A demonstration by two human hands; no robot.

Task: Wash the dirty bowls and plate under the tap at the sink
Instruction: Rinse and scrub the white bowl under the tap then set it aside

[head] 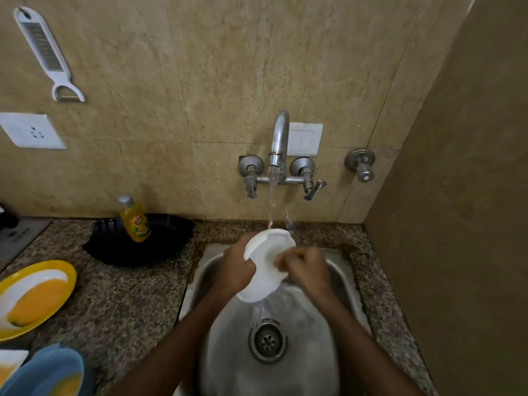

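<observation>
A white bowl (264, 261) is held tilted over the steel sink (225, 347), under the stream running from the wall tap (278, 144). My left hand (235, 267) grips the bowl's left rim. My right hand (307, 270) is blurred, its fingers curled against the bowl's inside on the right; whether it holds a scrubber I cannot tell. Water pours off the bowl's lower edge toward the drain (267, 341). On the counter to the left lie a yellow plate (31, 295) smeared with orange food and a blue bowl (48, 372) with orange residue.
A yellow dish soap bottle (134, 220) stands in a black tray (143, 241) behind the sink's left corner. The speckled granite counter (125, 304) surrounds the sink. A brown side wall (457, 224) closes the right. A white peeler (45, 52) hangs on the tiled wall.
</observation>
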